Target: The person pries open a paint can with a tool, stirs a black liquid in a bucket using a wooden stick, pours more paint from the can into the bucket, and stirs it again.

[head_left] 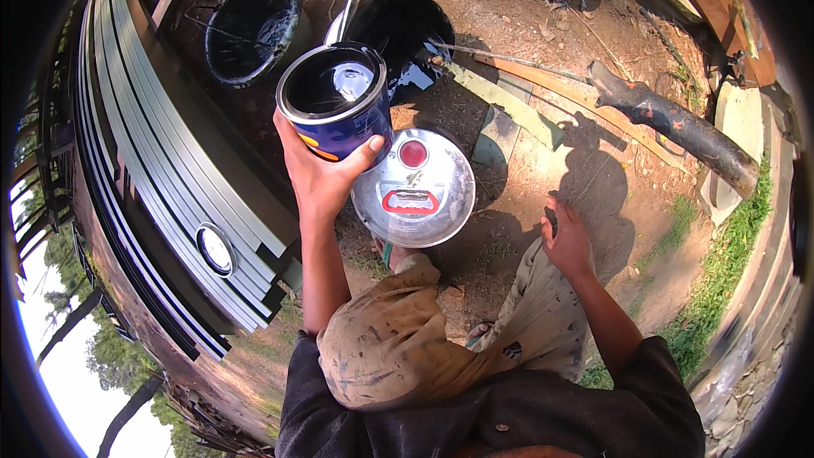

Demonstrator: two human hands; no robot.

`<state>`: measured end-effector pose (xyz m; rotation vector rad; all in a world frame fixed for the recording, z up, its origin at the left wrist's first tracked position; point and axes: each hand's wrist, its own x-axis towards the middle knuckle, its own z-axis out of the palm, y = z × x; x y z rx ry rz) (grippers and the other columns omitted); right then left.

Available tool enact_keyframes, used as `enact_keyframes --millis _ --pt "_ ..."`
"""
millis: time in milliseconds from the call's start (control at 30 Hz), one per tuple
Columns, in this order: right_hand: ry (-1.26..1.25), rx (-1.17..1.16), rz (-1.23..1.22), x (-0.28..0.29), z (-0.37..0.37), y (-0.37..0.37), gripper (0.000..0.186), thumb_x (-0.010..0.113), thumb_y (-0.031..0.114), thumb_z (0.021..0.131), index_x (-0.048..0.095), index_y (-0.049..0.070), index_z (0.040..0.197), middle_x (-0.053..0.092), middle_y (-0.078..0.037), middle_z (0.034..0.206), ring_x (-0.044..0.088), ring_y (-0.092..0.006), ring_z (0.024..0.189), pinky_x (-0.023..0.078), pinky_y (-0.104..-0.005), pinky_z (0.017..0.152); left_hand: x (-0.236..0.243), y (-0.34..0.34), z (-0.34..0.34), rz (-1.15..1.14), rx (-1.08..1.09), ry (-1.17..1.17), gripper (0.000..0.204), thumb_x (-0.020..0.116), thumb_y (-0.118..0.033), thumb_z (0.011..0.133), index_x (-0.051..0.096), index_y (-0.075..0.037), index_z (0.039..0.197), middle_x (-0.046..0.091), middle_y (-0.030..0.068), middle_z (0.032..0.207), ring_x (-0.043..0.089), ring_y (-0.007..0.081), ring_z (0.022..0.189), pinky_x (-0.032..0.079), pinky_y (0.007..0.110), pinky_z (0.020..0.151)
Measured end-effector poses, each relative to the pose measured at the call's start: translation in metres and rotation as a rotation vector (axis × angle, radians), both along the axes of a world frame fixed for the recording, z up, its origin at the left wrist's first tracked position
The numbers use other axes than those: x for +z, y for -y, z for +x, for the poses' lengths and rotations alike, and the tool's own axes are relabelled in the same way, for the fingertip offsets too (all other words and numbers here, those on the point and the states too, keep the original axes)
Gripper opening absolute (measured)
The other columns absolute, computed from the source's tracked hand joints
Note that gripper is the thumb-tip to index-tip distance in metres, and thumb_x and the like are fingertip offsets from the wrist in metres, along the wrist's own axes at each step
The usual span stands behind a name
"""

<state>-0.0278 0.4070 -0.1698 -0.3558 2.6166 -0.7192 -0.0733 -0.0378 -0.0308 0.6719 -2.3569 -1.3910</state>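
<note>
Left hand point(318, 171) grips a blue paint can point(336, 102) from below w/ fingers round its side — held up in the air over the ground, just above a silver metal container point(414, 188) w/ red cap. Can's open mouth faces up toward the camera, long axis near vertical, tipped a bit. Dark liquid inside looks glossy. Best to keep the wrist steady & the rim level so nothing slops — support under the base helps. Right hand point(566, 237) rests on the knee, fingers loosely curled, holding nothing I can see. Black bucket point(253, 27) sits beyond, apart.
</note>
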Motion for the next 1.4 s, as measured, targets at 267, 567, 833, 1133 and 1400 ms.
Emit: enact_keyframes --millis 267,567,833,1133,1400 --pt "0.031 -0.005 -0.033 -0.003 0.001 0.002 0.044 0.068 0.012 0.101 0.061 0.006 0.144 0.071 -0.02 0.126 0.067 -0.0438 0.118 0.055 -0.0509 0.099 0.001 0.009 0.001 0.069 -0.026 0.044 0.117 0.107 -0.035 0.06 0.042 -0.004 0.154 0.063 0.0172 0.143 0.065 0.0291 0.131 0.052 0.043 0.114" --pt "0.037 -0.012 -0.037 -0.004 0.001 0.002 0.044 0.068 0.011 0.101 0.061 0.006 0.145 0.072 -0.02 0.128 0.068 -0.0431 0.119 0.056 -0.0508 0.1 0.005 0.009 0.002 0.062 -0.046 0.079 0.12 0.105 -0.035 0.059 0.041 -0.005 0.155 0.065 0.0191 0.142 0.067 0.0304 0.129 0.053 0.045 0.113" --pt "0.07 -0.021 -0.015 0.003 -0.001 0.005 0.044 0.067 0.012 0.101 0.061 0.006 0.145 0.072 -0.019 0.128 0.068 -0.0429 0.12 0.056 -0.0503 0.101 0.003 0.008 0.002 0.013 -0.071 0.054 0.125 0.106 -0.038 0.058 0.04 -0.004 0.158 0.064 0.0196 0.143 0.066 0.0319 0.132 0.052 0.045 0.114" --pt "0.061 -0.004 -0.011 -0.003 0.001 0.0 0.045 0.067 0.013 0.101 0.06 0.007 0.146 0.072 -0.019 0.129 0.068 -0.0424 0.12 0.056 -0.0504 0.101 0.002 -0.001 0.002 -0.159 -0.115 0.0 0.127 0.108 -0.03 0.055 0.042 -0.002 0.159 0.059 0.019 0.148 0.064 0.0326 0.136 0.05 0.044 0.117" --pt "0.06 -0.001 -0.017 -0.002 0.001 0.001 0.045 0.067 0.013 0.101 0.061 0.006 0.145 0.072 -0.018 0.127 0.068 -0.0417 0.119 0.056 -0.0501 0.1 0.001 -0.003 0.006 -0.198 -0.148 -0.026 0.127 0.108 -0.029 0.054 0.042 -0.002 0.16 0.057 0.0195 0.147 0.062 0.0337 0.138 0.049 0.045 0.118"
